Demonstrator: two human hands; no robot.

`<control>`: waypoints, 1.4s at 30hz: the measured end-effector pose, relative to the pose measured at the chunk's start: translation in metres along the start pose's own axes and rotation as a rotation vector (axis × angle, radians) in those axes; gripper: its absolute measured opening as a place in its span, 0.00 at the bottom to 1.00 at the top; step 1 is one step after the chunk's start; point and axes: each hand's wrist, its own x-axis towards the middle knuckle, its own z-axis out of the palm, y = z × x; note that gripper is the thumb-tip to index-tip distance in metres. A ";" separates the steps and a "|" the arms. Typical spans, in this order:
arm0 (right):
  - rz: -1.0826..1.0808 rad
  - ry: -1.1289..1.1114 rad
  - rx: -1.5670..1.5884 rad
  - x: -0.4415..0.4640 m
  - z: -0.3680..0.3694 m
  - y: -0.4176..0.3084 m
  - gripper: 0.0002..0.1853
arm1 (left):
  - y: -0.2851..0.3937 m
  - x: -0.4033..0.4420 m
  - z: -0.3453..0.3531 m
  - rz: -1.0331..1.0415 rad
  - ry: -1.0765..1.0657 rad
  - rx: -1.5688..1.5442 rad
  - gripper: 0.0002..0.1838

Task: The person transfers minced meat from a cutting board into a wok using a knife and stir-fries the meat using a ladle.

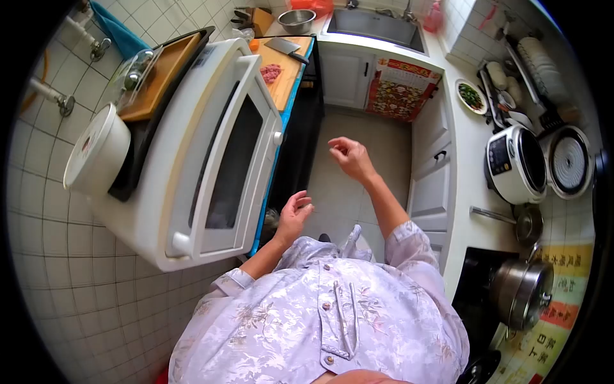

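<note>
White countertop oven (166, 147), boxy and smooth, with a dark glass door (235, 169), set at the person's left; a lidded white tub (102, 153) rests on top. The left hand (292, 216), fingers loosely curled and slightly apart, hangs just beside the oven's front without touching it. The right hand (352, 159), fingers bent inward, is held farther forward above the floor (348, 205), well apart from the oven. Beyond the oven, 1 wooden board (279, 96) bears pinkish chopped meat (270, 73) and 1 cleaver (281, 45).
</note>
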 end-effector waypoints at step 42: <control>0.552 -0.870 0.168 0.492 0.003 0.118 0.21 | 0.105 0.432 -0.058 0.096 1.114 0.124 0.31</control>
